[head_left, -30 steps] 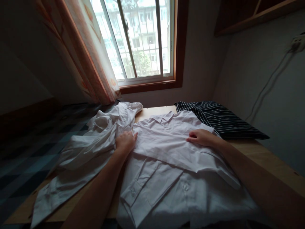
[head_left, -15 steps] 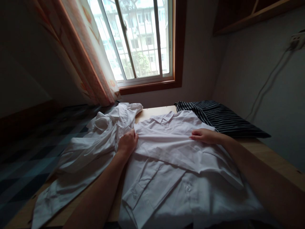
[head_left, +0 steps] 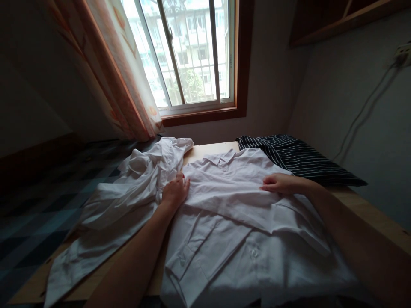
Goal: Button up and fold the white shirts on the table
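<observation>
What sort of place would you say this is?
Probably a bedroom in a home: a checked cloth like bedding lies beside the wooden board, near a flowered curtain and a barred window.

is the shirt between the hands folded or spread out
The shirt is partly folded: a cuffed sleeve crosses the front of its spread body.

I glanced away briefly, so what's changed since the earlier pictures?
The right hand has moved slightly right, the left hand a little the same way. The spread white shirt's lower folds have shifted slightly right too. No clear grab or release shows. The crumpled white garment and striped fabric look much the same.
</observation>
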The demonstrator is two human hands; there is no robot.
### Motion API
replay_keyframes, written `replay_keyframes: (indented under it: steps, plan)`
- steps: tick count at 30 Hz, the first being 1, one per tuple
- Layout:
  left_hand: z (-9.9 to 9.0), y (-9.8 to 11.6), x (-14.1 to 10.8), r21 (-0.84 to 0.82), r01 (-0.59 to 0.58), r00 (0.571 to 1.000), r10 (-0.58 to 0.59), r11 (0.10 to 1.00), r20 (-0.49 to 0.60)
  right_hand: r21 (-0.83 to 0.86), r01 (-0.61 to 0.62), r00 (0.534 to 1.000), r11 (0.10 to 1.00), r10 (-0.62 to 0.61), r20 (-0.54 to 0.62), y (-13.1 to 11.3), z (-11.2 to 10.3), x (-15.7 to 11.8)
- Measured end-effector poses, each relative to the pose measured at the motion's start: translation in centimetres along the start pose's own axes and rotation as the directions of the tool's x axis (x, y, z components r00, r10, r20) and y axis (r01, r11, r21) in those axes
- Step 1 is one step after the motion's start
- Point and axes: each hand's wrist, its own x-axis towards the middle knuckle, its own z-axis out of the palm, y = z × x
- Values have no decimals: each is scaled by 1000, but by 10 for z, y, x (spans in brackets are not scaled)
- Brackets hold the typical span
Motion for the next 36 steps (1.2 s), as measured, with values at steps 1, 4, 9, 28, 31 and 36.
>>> replay_keyframes:
  steps: [1, 4, 9, 28, 31, 36]
  plan:
    - [0, 1, 0, -5, -2, 1000, 2, 1000, 5, 1, -5, 1000, 1000, 5, 3, 0, -1, -1]
    - [0, 3, -1, 7, -2, 1000, 1, 1000, 28, 22, 4, 1000, 1000, -5, 31, 2, -2, -4]
    - [-2, 6, -3, 29, 0, 999, -1, 1000, 39, 87, 23, 988, 996, -35, 150, 4, -4, -7]
    - [-7, 2, 2, -79, 60, 992, -51, 995, 113, 54, -22, 995, 998, 17, 96, -2, 0, -5]
    - [-5, 3, 3, -72, 57, 992, -48, 996, 115, 59, -16, 995, 998, 10, 99, -2, 1, -5]
    - [0, 3, 4, -46, 36, 993, -30, 998, 116, 55, -21, 996, 998, 17, 84, -4, 1, -6]
